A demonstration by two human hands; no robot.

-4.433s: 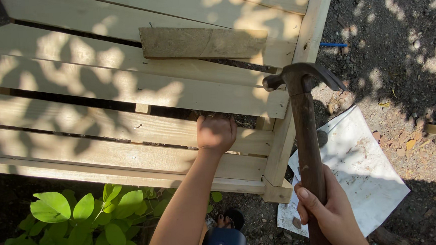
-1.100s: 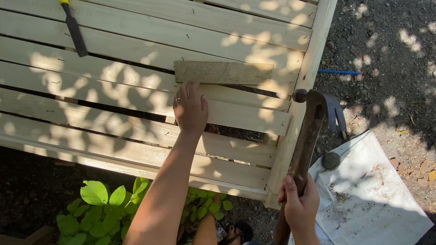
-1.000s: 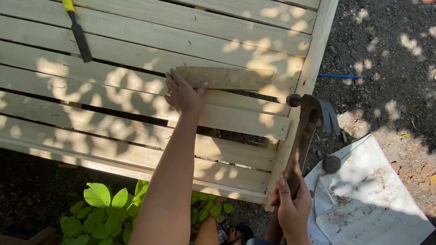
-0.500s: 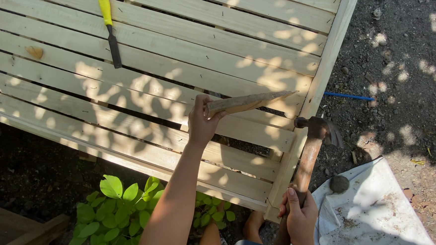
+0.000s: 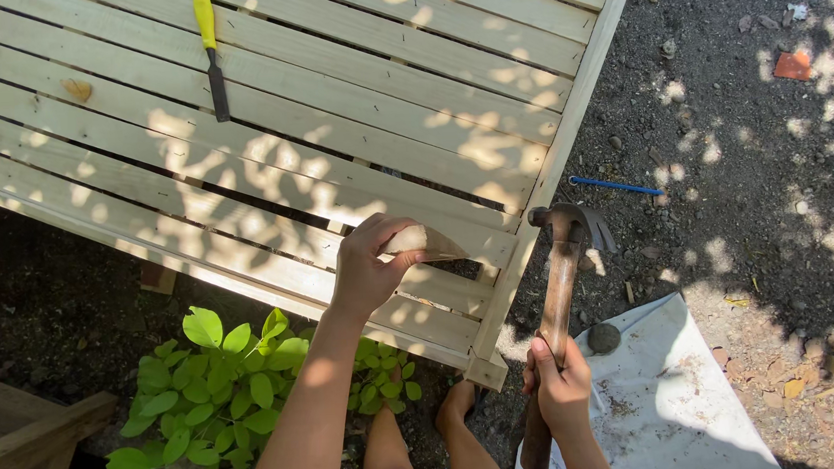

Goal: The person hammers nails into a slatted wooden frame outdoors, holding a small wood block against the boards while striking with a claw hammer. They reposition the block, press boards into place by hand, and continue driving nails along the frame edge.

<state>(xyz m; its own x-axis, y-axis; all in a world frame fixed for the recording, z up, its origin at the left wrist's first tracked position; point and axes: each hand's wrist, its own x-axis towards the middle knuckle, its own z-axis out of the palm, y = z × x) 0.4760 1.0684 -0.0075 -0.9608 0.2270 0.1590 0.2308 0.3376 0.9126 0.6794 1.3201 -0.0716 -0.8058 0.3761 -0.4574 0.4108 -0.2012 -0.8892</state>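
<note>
My left hand grips one end of a short wooden block and holds it just above the slats of a pale slatted wooden frame. My right hand holds the brown wooden handle of a claw hammer. The hammer's dark metal head sits next to the frame's right side rail, by the near right corner.
A yellow-handled chisel lies on the slats at the upper left. A green leafy plant grows under the frame's near edge. A white sheet with a small round stone lies on the dirt at right. A blue rod lies beyond the rail.
My left hand took hold of the wooden block and lifted its end off the slats. The hammer stayed near the frame's right rail. The view shifted, showing more of the frame.
</note>
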